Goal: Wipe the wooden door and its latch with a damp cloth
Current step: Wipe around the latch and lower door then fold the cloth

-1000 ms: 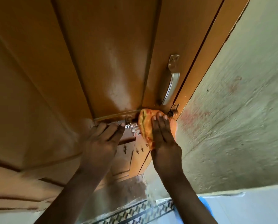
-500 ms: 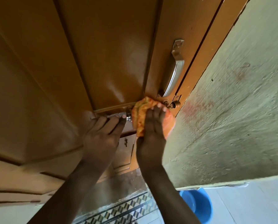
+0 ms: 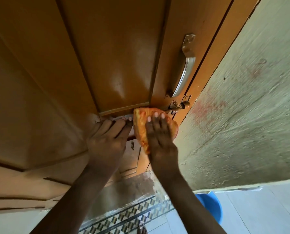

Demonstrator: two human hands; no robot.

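The brown wooden door (image 3: 114,53) fills the upper left of the view. Its metal latch (image 3: 178,108) runs across the door near the frame, and only its right end shows. My right hand (image 3: 159,141) presses an orange cloth (image 3: 141,127) flat over the latch bolt. Just left of the cloth, my left hand (image 3: 107,141) grips the latch's silver end with its fingertips. A silver pull handle (image 3: 185,68) stands above the latch.
A rough greenish wall (image 3: 245,107) adjoins the door frame on the right. A blue bucket (image 3: 211,206) stands on the pale floor at the lower right. Patterned tiles (image 3: 132,215) run along the threshold below my arms.
My right hand has slid the cloth leftward along the latch, baring its right end. The view has tilted, so the handle and bucket show more. My left hand stays on the latch.
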